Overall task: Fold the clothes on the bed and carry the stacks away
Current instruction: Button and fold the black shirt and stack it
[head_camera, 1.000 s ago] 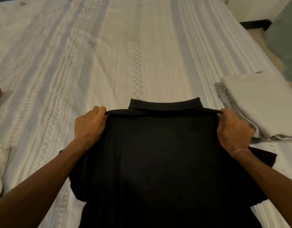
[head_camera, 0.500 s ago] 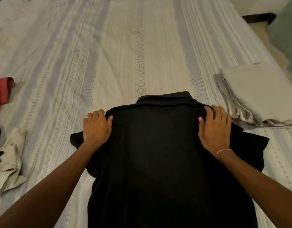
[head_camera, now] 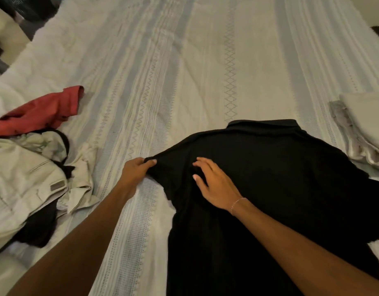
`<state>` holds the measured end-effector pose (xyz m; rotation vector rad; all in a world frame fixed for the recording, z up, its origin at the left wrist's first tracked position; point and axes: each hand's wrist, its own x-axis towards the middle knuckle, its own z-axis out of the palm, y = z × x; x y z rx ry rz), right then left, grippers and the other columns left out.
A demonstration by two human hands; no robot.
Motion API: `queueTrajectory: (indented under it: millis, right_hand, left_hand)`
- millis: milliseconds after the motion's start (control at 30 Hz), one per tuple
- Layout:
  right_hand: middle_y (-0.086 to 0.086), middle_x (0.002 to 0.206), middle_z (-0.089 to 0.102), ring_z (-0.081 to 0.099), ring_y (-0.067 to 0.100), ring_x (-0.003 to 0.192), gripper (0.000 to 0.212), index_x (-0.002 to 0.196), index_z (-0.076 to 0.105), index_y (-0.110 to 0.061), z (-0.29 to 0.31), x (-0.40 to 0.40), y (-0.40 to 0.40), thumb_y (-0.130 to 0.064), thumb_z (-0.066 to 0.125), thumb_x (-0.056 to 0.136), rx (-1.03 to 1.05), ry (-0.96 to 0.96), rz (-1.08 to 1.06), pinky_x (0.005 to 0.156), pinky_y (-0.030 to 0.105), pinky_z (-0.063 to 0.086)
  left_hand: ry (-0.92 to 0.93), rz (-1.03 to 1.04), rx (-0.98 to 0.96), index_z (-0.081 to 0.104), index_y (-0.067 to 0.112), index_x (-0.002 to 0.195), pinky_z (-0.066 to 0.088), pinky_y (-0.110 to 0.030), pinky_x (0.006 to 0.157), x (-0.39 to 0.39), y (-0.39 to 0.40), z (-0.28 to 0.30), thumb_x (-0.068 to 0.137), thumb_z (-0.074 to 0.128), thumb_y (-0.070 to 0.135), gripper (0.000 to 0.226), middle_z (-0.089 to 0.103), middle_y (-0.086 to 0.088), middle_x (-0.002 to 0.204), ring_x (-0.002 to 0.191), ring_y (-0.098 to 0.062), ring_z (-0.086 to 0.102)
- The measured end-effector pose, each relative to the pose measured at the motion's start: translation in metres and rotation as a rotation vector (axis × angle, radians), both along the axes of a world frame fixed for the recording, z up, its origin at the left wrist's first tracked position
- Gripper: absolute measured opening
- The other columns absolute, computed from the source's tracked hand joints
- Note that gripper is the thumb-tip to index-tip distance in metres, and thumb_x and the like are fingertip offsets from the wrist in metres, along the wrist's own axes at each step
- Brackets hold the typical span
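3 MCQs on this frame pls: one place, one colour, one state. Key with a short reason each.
1. Where does the folded beige stack lie relative to the black shirt?
A. at the camera's right edge of the bed
B. at the camera's left
C. on top of it

2. What colour is the loose garment at far left?
A. blue
B. red
C. yellow

3. What is the left hand doing?
A. resting flat on the bedspread
B. lifting the beige stack
C. pinching the shirt's sleeve edge

Key: 1 A, the stack sits past the shirt's right shoulder. 2 B, plainly red. 3 C, its fingers curl round black fabric while the right hand lies on the shirt.
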<state>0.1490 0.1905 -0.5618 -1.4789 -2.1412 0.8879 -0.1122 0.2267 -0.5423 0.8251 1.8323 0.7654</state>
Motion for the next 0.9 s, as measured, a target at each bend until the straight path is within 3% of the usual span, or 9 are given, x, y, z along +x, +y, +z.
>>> queueTrajectory:
  millis: [33, 133, 233, 333, 433, 600, 700, 767, 900]
  right_hand:
    - [-0.001, 0.159, 0.034, 0.033, 0.012, 0.146, 0.044, 0.148, 0.044, -0.017, -0.001, -0.015, 0.007, -0.033, 0.047, 0.106, -0.031, 0.014, -0.012, 0.115, 0.021, 0.024]
    - [0.002, 0.163, 0.029, 0.027, 0.015, 0.15, 0.049, 0.152, 0.038, -0.015, -0.011, -0.043, 0.025, -0.031, 0.046, 0.107, -0.103, 0.03, -0.053, 0.122, 0.027, 0.021]
    - [0.001, 0.165, 0.027, 0.018, 0.014, 0.153, 0.052, 0.155, 0.034, -0.016, -0.029, -0.052, 0.037, -0.038, 0.037, 0.108, -0.04, -0.116, -0.049, 0.126, 0.031, 0.006]
    - [-0.004, 0.167, 0.02, 0.01, 0.011, 0.155, 0.057, 0.158, 0.028, -0.021, -0.039, -0.053, 0.037, -0.048, 0.024, 0.109, 0.02, -0.234, -0.039, 0.125, 0.028, -0.002]
    - [-0.008, 0.169, 0.01, 0.0, 0.008, 0.155, 0.058, 0.161, 0.018, -0.027, -0.043, -0.055, 0.037, -0.05, 0.016, 0.108, 0.021, -0.287, -0.032, 0.123, 0.028, -0.007]
    - [-0.006, 0.169, 0.006, -0.002, 0.011, 0.156, 0.058, 0.161, 0.011, -0.027, -0.043, -0.06, 0.041, -0.049, 0.013, 0.108, 0.03, -0.382, -0.022, 0.123, 0.032, -0.009]
    - [0.006, 0.167, 0.02, 0.012, 0.023, 0.155, 0.064, 0.16, 0.023, -0.021, -0.036, -0.071, 0.035, -0.051, 0.009, 0.104, 0.108, -0.454, -0.111, 0.126, 0.045, 0.002]
    - [0.014, 0.164, 0.027, 0.019, 0.03, 0.154, 0.065, 0.157, 0.032, -0.016, -0.03, -0.084, 0.032, -0.051, 0.013, 0.105, 0.175, -0.455, -0.167, 0.126, 0.05, 0.01]
    - [0.012, 0.167, 0.018, 0.009, 0.03, 0.155, 0.072, 0.159, 0.026, -0.023, -0.034, -0.099, 0.031, -0.065, 0.016, 0.101, 0.103, -0.424, -0.141, 0.126, 0.051, 0.007]
  left_hand:
    - [-0.157, 0.04, 0.035, 0.066, -0.004, 0.089, 0.058, -0.036, 0.083, -0.002, -0.001, 0.001, 0.087, 0.076, 0.02, 0.026, 0.07, -0.02, 0.087, 0.087, -0.026, 0.066]
    - [-0.545, 0.114, 0.104, 0.065, 0.01, 0.088, 0.056, -0.033, 0.083, 0.004, 0.001, 0.008, 0.096, 0.064, 0.01, 0.008, 0.073, -0.009, 0.09, 0.093, -0.021, 0.069]
    - [-0.501, 0.069, 0.107, 0.063, 0.012, 0.095, 0.057, -0.039, 0.088, 0.014, 0.007, 0.005, 0.099, 0.063, 0.027, 0.017, 0.071, -0.01, 0.098, 0.095, -0.023, 0.067]
    - [-0.538, 0.013, -0.009, 0.066, 0.006, 0.119, 0.056, -0.043, 0.094, 0.015, 0.005, -0.002, 0.098, 0.061, 0.043, 0.043, 0.072, -0.014, 0.117, 0.109, -0.026, 0.069]
    - [-0.699, -0.054, -0.121, 0.064, 0.009, 0.131, 0.052, -0.046, 0.102, 0.01, -0.009, -0.01, 0.1, 0.061, 0.032, 0.039, 0.071, -0.013, 0.124, 0.117, -0.027, 0.067]
    - [-0.459, 0.023, -0.012, 0.063, 0.015, 0.13, 0.055, -0.051, 0.098, 0.011, -0.017, -0.029, 0.103, 0.057, 0.027, 0.031, 0.073, -0.006, 0.119, 0.117, -0.026, 0.067]
    - [-0.3, 0.201, 0.142, 0.066, 0.023, 0.119, 0.058, -0.049, 0.094, 0.013, -0.015, -0.034, 0.103, 0.056, 0.035, 0.022, 0.073, -0.002, 0.115, 0.108, -0.02, 0.069]
    - [-0.173, 0.218, 0.206, 0.066, 0.02, 0.124, 0.056, -0.046, 0.096, 0.013, -0.012, -0.036, 0.103, 0.055, 0.036, 0.029, 0.072, 0.0, 0.115, 0.108, -0.017, 0.068]
    - [0.277, 0.085, 0.277, 0.068, 0.013, 0.121, 0.054, -0.032, 0.089, 0.009, -0.006, -0.036, 0.103, 0.053, 0.04, 0.036, 0.073, -0.002, 0.106, 0.096, -0.015, 0.068]
